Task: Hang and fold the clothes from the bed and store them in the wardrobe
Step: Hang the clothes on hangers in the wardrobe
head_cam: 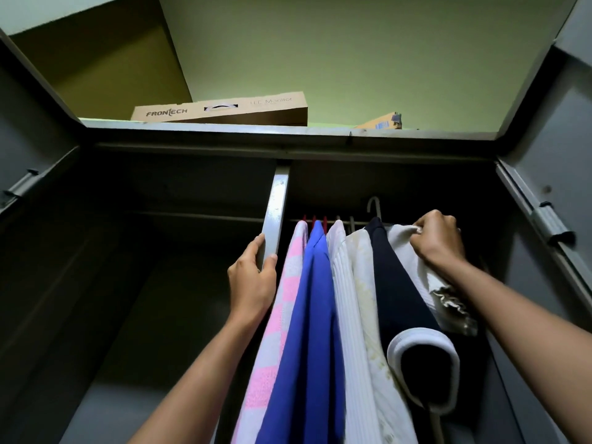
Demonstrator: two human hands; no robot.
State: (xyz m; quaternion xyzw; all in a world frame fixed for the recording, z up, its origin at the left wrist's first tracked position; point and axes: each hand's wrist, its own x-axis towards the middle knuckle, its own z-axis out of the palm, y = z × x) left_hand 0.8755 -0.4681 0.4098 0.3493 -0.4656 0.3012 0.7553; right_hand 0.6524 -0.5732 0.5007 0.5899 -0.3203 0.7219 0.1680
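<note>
I look up into an open grey metal wardrobe [224, 136]. On its rail [208, 217] hang several garments: a pink and white checked one [285, 299], a blue one [307, 309], a white ribbed one [344, 283], a cream one [365, 274] and a dark navy one with white cuff [394, 293]. My right hand [437, 241] is shut on a white garment [402, 238] at the right end of the row, near the rail. My left hand [253, 277] grips the grey centre divider post [275, 213].
Both wardrobe doors stand open, the left door [28, 161] and right door [557, 174]. A cardboard monitor box [221, 110] and another box [381, 123] lie on top of the wardrobe. The left compartment [128, 283] is dark.
</note>
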